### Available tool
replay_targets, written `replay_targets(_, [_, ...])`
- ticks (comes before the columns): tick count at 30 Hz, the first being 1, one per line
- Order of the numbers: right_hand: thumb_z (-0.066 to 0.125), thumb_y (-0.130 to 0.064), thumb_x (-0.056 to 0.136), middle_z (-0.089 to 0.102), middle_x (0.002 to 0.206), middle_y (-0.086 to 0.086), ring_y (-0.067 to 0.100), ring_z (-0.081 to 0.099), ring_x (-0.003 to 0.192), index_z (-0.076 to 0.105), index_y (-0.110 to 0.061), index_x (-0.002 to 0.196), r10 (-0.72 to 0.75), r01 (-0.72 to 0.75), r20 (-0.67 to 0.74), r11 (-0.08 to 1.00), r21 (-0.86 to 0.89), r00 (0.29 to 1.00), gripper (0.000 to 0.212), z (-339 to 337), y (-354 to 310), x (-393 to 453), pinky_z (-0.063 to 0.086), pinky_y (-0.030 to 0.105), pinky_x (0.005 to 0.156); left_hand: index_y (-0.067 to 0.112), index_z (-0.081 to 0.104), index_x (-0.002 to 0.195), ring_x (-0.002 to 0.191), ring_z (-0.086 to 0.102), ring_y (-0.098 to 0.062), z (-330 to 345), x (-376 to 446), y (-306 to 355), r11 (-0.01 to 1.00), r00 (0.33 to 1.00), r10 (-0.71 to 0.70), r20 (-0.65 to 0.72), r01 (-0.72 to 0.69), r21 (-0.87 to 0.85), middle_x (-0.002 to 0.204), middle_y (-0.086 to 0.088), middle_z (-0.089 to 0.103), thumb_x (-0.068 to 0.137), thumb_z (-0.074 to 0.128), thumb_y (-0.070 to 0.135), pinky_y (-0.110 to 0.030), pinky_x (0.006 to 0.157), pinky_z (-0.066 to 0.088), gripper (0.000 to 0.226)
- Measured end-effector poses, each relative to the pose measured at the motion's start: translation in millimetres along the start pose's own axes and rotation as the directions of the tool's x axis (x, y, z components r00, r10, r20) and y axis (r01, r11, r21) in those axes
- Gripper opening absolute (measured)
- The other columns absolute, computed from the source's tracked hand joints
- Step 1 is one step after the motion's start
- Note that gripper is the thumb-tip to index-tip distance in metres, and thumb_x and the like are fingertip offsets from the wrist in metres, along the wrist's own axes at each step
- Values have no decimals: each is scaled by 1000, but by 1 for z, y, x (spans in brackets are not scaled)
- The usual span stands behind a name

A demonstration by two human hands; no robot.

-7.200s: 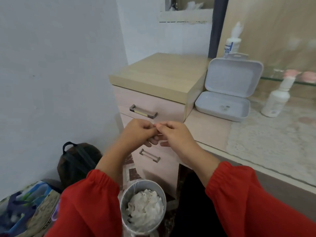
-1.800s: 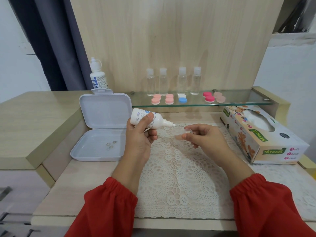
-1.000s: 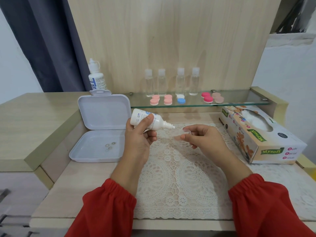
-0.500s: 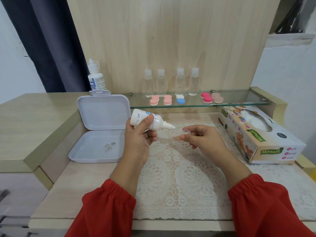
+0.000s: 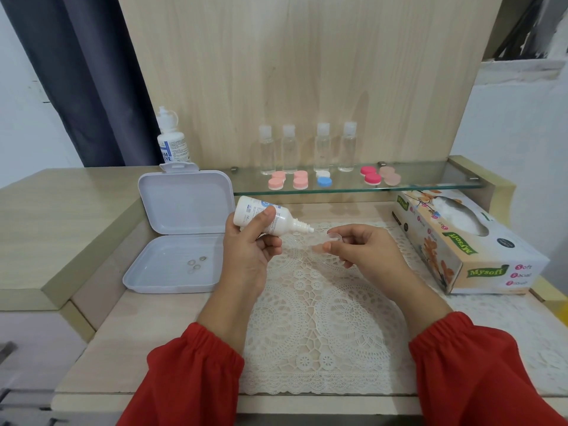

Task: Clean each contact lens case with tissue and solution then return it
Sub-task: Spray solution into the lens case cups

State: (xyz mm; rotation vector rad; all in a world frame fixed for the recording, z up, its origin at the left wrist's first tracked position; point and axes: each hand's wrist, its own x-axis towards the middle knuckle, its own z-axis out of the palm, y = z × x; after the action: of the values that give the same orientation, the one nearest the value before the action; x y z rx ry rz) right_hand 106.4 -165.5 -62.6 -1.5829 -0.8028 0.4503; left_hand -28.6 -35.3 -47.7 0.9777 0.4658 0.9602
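Observation:
My left hand (image 5: 250, 250) grips a small white solution bottle (image 5: 270, 219), tipped on its side with the nozzle pointing right. The nozzle tip sits just left of a clear contact lens case (image 5: 330, 239) that my right hand (image 5: 365, 250) pinches over the lace mat (image 5: 319, 327). Several more lens cases, pink (image 5: 276, 181), blue and white (image 5: 323, 178) and red (image 5: 370, 175), lie on the glass shelf (image 5: 430, 179). A tissue box (image 5: 464, 241) stands at the right.
An open white plastic box (image 5: 181, 241) with small rings in its tray lies at the left. A larger solution bottle (image 5: 172, 139) stands behind it. Several clear bottles (image 5: 307, 149) line the shelf's back. A raised cabinet top (image 5: 55, 222) is at far left.
Seven seconds ago my hands were together above a bin of used tissue at the left. Since then I face the desk. In the last second bottle and case have barely moved.

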Motion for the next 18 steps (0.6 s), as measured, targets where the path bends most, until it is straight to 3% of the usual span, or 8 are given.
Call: replay_targets(18, [82, -15, 74, 55, 70, 6, 10, 53, 54, 72, -18, 95, 25, -25, 8, 1000, -8, 1000, 23, 1, -1, 0, 49, 22, 60, 8, 52, 116, 47, 53, -11, 0, 2, -3, 1000, 999, -19, 27, 19, 2, 73, -6, 64, 86, 67, 20, -23, 44, 46, 36])
